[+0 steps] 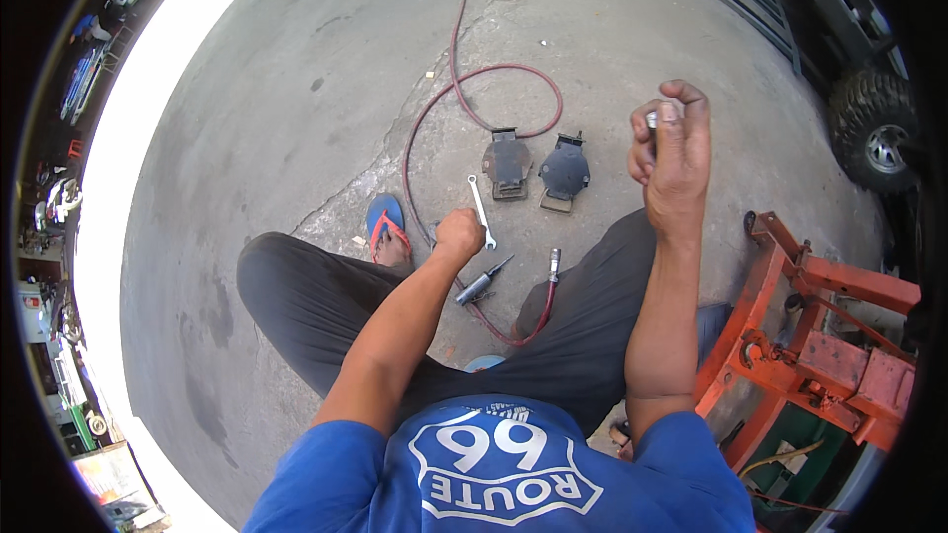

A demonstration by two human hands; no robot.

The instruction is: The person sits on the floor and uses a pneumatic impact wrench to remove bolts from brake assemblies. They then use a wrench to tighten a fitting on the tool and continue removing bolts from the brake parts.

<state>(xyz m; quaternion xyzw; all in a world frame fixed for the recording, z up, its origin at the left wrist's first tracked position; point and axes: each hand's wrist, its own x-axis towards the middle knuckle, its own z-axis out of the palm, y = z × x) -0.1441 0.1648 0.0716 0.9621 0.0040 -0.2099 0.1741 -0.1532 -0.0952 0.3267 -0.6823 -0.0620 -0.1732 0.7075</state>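
Note:
Raised at the right, my right hand (673,153) has its fingers curled round a small silvery piece (652,120), mostly hidden. My left hand (457,234) is closed near the middle, beside an open-and-ring-end wrench (479,207); what it holds, if anything, is hidden. Below it lies a metal pneumatic tool (476,288) with a thin tip. A red hose (529,334) ends in a metal coupling (555,262) to the tool's right. Two dark metal blocks with plates, one rusty (509,163) and one blacker (565,171), lie side by side beyond the wrench.
An orange steel jack frame (750,345) stands close at my right, with a vehicle wheel (879,133) behind it. A grey-blue metal frame (750,0) lies at top right. The hose loops across the cracked concrete floor (257,109). My sandalled foot (390,247) is left of my left hand.

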